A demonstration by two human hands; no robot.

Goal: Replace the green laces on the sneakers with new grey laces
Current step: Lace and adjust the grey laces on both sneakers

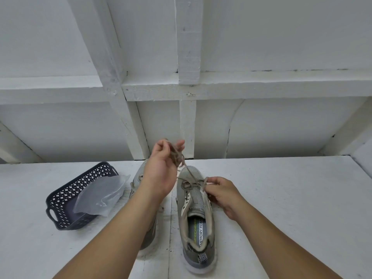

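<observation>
Two grey-green sneakers stand side by side on the white table, toes away from me. The right sneaker [196, 218] shows its insole and has lace only through its front eyelets. The left sneaker [138, 178] is mostly hidden under my left forearm. My left hand [161, 168] is raised above the toes, closed on a bunched length of greyish lace [178, 156] that runs down to the right sneaker. My right hand [221, 191] pinches the other end of the lace beside the right sneaker's eyelets.
A dark blue perforated plastic basket [66, 200] lies at the left with a clear plastic bag [100, 195] draped over its rim. A white wooden wall with beams rises behind the white table [281, 198].
</observation>
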